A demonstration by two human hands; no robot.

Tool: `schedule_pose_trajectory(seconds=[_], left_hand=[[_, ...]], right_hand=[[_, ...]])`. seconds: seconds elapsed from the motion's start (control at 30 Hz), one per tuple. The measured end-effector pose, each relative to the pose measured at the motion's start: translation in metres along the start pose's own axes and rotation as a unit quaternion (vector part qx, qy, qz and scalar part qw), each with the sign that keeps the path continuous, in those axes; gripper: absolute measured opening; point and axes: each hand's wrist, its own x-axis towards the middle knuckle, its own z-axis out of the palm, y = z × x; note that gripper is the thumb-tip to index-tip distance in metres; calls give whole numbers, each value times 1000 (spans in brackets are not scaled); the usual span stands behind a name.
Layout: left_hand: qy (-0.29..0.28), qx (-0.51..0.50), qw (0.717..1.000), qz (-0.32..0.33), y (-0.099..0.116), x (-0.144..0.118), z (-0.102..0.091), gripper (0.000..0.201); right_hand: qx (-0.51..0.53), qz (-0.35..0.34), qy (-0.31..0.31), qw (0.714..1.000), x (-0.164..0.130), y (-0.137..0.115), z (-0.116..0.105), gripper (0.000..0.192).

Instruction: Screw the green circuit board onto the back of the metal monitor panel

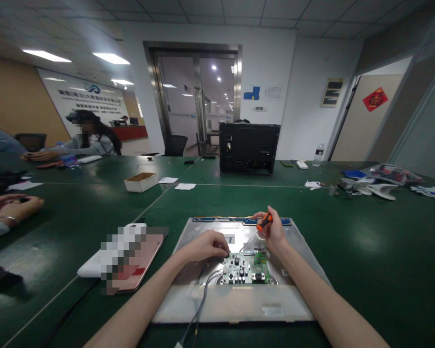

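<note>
A silvery display panel (188, 307) lies flat on the green table, with a green circuit board (244, 268) resting on its back. My right hand (273, 232) grips the orange-and-black handle of a screwdriver (264, 222), whose thin shaft slants down to the board's upper edge. At the board's upper left corner, my left hand (210, 245) has its fingers pressed together; whatever they pinch is hidden. Dark cables (202, 302) run from the board's left side over the panel's near edge. Along the panel's far edge sits a narrow blue circuit strip (224, 221).
Left of the panel lie a pink phone (148, 263) and a white object (94, 261). Farther back stand an open cardboard box (141, 182) and a black monitor casing (249, 147). Another person's hands (17, 208) are at the left. A bottle (318, 154) stands at the back right.
</note>
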Motion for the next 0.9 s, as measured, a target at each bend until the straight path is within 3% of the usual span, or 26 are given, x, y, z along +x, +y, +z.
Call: schedule_pose_trajectory(seconds=[0.17,0.5,0.9], left_hand=[[-12,-4,1000,9,0,0,-1,11],[-19,-29,999,-32,-2,-1,1,14],[1,-19,999,-29,1,-1,1,14]], right_hand=[[7,6,0,1000,-1,-1,1,46],[1,14,14,1000,7,4,-8,45],[1,4,30,1000,7,6,-10,45]])
